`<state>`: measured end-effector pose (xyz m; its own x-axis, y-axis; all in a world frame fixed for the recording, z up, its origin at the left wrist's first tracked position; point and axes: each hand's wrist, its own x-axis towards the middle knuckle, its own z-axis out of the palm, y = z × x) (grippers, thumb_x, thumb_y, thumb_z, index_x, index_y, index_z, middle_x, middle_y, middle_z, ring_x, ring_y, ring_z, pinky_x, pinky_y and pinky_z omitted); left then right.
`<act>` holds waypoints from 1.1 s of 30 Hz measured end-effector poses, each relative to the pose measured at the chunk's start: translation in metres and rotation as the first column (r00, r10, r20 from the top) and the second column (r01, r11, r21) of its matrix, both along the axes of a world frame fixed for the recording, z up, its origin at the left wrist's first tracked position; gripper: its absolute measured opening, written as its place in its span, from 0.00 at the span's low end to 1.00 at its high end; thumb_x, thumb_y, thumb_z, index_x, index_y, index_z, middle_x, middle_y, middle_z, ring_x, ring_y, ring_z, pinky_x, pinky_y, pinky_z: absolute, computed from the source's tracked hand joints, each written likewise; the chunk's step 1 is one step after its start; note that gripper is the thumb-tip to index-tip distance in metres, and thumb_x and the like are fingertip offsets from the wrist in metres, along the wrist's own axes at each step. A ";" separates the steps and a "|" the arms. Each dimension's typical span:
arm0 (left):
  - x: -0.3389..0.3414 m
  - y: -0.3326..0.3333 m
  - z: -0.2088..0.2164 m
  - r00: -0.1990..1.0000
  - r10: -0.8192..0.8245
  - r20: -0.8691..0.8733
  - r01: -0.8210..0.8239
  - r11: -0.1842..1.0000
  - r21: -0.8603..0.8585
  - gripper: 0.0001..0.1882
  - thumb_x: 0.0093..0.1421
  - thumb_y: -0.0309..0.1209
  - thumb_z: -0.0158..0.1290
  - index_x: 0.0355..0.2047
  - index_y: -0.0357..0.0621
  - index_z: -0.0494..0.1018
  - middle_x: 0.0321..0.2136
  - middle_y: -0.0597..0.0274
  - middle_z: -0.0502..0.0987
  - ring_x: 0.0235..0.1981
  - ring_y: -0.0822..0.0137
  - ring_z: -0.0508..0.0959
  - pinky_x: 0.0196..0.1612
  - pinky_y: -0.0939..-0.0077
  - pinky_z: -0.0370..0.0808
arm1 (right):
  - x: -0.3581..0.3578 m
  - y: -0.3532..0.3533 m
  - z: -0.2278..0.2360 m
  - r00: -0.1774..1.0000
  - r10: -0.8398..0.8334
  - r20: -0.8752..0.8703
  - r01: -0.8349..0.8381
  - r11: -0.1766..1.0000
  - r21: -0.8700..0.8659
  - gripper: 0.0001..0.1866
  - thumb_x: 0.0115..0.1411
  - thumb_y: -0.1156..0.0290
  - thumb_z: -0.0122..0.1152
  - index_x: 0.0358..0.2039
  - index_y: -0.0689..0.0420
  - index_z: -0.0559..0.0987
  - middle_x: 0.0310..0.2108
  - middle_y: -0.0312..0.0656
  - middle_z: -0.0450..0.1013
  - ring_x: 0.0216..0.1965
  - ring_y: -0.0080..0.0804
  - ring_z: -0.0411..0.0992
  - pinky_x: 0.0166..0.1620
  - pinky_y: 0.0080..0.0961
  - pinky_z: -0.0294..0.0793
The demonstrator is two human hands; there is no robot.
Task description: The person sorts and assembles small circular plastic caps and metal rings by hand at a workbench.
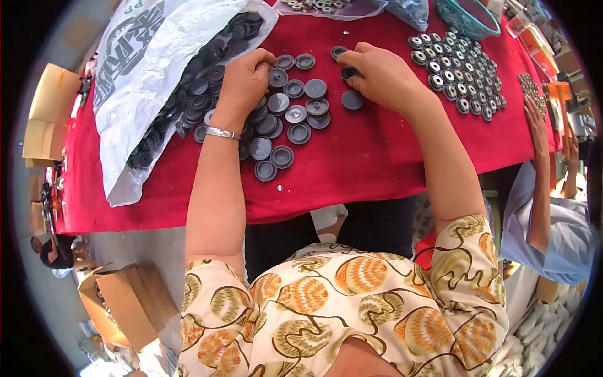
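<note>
A brown cardboard box (125, 301) is lying open on the floor beside you. On the red desk (352, 163), your left hand (242, 85) is pressing curled fingers onto the grey caps (282, 119). Your right hand (380, 72) is pinching one dark cap (349, 72). A white printed bag (144, 69) is spilling caps far left.

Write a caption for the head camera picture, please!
Two hands, left and right, sort grey round caps on a red table.

A red cloth (352, 157) covers the table. At two o'clock sit neat rows of round caps with shiny middles (458, 72). A teal basket (468, 19) is at one o'clock. Brown cardboard boxes (125, 301) lie at eight o'clock.
</note>
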<state>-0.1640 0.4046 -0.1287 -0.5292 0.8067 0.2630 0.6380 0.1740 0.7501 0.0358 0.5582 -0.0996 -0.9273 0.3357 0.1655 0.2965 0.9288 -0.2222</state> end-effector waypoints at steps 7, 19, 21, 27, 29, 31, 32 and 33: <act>-0.006 -0.001 -0.001 0.965 0.115 -0.234 -0.088 0.988 0.123 0.08 0.56 0.28 0.48 0.32 0.39 0.76 0.26 0.51 0.79 0.27 0.51 0.78 0.31 0.67 0.74 | -0.008 -0.015 -0.005 0.989 0.013 -0.149 -0.005 0.999 0.054 0.11 0.56 0.65 0.58 0.38 0.55 0.76 0.35 0.43 0.71 0.39 0.42 0.73 0.40 0.38 0.74; 0.002 0.000 -0.001 0.904 -0.086 -0.419 0.016 0.986 -0.168 0.10 0.51 0.28 0.54 0.34 0.37 0.74 0.29 0.51 0.76 0.32 0.54 0.77 0.36 0.66 0.73 | -0.016 0.009 -0.013 0.988 -0.037 -0.149 0.012 0.985 -0.171 0.11 0.58 0.64 0.57 0.33 0.59 0.78 0.27 0.46 0.74 0.33 0.44 0.73 0.36 0.35 0.71; 0.001 -0.001 0.000 0.909 -0.086 -0.407 0.019 0.986 -0.166 0.10 0.51 0.28 0.53 0.34 0.36 0.74 0.29 0.50 0.76 0.32 0.55 0.77 0.36 0.67 0.73 | -0.016 0.014 -0.016 0.961 -0.137 -0.240 0.056 0.947 -0.317 0.09 0.57 0.67 0.59 0.33 0.61 0.78 0.26 0.44 0.75 0.27 0.34 0.73 0.32 0.28 0.71; 0.010 -0.002 0.009 0.962 -0.017 -0.272 -0.009 0.995 -0.095 0.10 0.53 0.28 0.52 0.35 0.36 0.72 0.27 0.51 0.78 0.29 0.60 0.78 0.34 0.71 0.73 | 0.001 0.027 -0.004 0.936 -0.175 -0.305 0.042 0.916 -0.399 0.09 0.55 0.70 0.61 0.35 0.60 0.79 0.26 0.41 0.75 0.26 0.24 0.70 0.31 0.23 0.70; 0.014 -0.004 0.015 0.972 0.004 -0.237 -0.016 0.999 -0.048 0.11 0.53 0.29 0.52 0.35 0.36 0.73 0.27 0.52 0.78 0.28 0.61 0.78 0.34 0.72 0.73 | 0.003 0.027 -0.005 0.976 -0.118 -0.185 0.037 0.920 -0.390 0.10 0.54 0.68 0.62 0.35 0.60 0.79 0.28 0.42 0.75 0.29 0.32 0.73 0.34 0.27 0.71; 0.019 -0.005 0.022 0.976 -0.091 -0.198 0.071 0.992 -0.103 0.11 0.54 0.29 0.52 0.35 0.36 0.73 0.27 0.53 0.79 0.27 0.64 0.78 0.33 0.73 0.73 | 0.002 0.029 -0.009 0.991 -0.084 -0.100 0.055 0.963 -0.265 0.11 0.54 0.67 0.62 0.34 0.60 0.79 0.29 0.43 0.75 0.31 0.37 0.73 0.35 0.30 0.71; 0.023 -0.004 0.021 0.976 -0.095 -0.196 0.076 0.992 -0.103 0.11 0.54 0.29 0.52 0.35 0.36 0.73 0.27 0.53 0.79 0.27 0.64 0.78 0.33 0.73 0.73 | 0.001 0.029 -0.011 0.998 -0.057 -0.009 0.055 0.989 -0.134 0.12 0.54 0.65 0.62 0.34 0.60 0.79 0.29 0.44 0.75 0.32 0.42 0.73 0.36 0.33 0.71; 0.026 -0.002 0.019 0.979 -0.124 -0.163 0.113 0.991 -0.076 0.10 0.53 0.30 0.51 0.33 0.37 0.74 0.26 0.51 0.78 0.27 0.58 0.78 0.32 0.70 0.73 | -0.001 0.020 0.000 0.992 -0.105 0.065 0.112 0.988 -0.111 0.13 0.54 0.62 0.61 0.33 0.59 0.79 0.32 0.45 0.74 0.35 0.46 0.72 0.38 0.37 0.71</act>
